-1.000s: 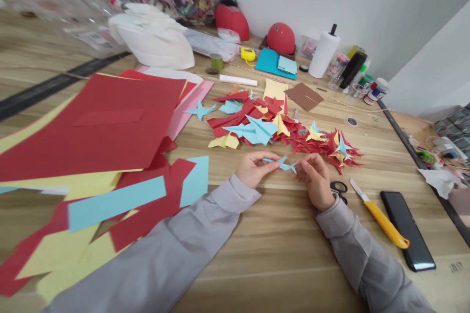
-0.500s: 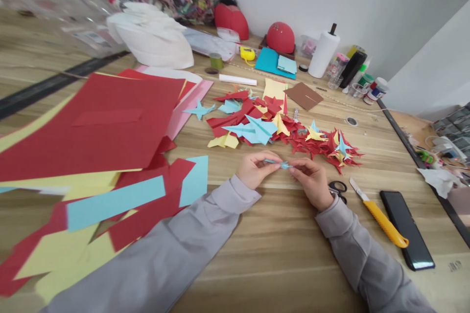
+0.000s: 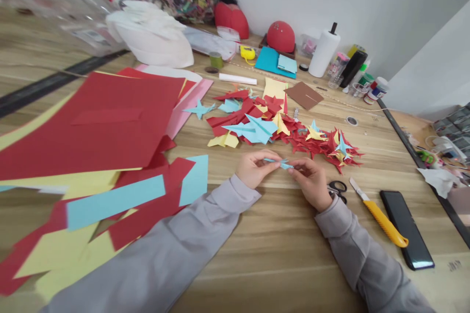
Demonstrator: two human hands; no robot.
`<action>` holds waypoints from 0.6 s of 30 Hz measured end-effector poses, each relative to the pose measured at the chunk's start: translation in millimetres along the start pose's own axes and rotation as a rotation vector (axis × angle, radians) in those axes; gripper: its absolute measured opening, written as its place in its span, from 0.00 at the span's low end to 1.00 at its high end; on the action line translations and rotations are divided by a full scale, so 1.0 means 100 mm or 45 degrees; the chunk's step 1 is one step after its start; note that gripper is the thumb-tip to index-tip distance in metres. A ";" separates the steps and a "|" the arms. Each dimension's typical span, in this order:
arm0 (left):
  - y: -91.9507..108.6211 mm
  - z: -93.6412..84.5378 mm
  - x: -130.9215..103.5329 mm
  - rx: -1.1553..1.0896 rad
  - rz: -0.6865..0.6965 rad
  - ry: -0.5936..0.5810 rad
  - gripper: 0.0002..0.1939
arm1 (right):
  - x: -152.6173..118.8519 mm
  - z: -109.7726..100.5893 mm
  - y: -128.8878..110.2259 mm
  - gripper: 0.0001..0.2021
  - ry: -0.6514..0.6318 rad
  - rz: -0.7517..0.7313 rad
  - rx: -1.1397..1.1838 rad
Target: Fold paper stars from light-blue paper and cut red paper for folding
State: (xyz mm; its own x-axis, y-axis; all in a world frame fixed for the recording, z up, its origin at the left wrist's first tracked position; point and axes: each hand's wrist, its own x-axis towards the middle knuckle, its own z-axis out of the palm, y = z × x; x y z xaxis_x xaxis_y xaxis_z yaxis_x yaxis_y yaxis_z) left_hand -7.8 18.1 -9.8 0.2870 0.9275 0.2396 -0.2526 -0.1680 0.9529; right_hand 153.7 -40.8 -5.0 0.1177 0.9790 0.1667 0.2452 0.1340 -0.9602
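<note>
A small folded piece of blue paper (image 3: 285, 164) is pinched between my two hands over the wooden table (image 3: 279, 254). My left hand (image 3: 256, 168) grips its left end between thumb and fingers. On its right end, the thumb and fingers of my right hand (image 3: 310, 181) are closed. Just beyond my hands lies a pile of folded red, yellow and blue paper shapes (image 3: 253, 129), with more small pointed ones (image 3: 319, 144) at its right end.
Red sheets (image 3: 99, 132) and a blue strip (image 3: 117, 201) lie at the left. Scissors (image 3: 338, 190), a yellow-handled knife (image 3: 384, 220) and a black phone (image 3: 407, 230) are right of my right hand. White bottle (image 3: 325, 54) and jars stand at the back.
The blue piece has tilted slightly between my fingers, so a little more of it shows. My hands have stayed almost in place.
</note>
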 end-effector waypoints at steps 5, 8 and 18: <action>0.02 0.02 -0.02 0.124 -0.120 -0.023 0.10 | 0.00 -0.01 -0.03 0.05 0.067 -0.037 -0.017; 0.01 0.03 -0.04 0.193 -0.181 -0.028 0.12 | 0.00 -0.01 -0.03 0.05 0.067 -0.037 -0.020; 0.06 0.04 -0.08 0.322 0.048 -0.023 0.01 | 0.01 0.00 -0.01 0.06 0.029 -0.030 -0.071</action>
State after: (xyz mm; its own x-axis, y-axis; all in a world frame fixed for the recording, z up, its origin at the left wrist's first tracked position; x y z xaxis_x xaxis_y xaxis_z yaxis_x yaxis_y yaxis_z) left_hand -7.5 8.4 -5.2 0.2987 0.9132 0.2773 -0.0251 -0.2829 0.9588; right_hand 154.2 -40.2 -4.2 0.1326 0.9718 0.1951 0.3013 0.1480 -0.9420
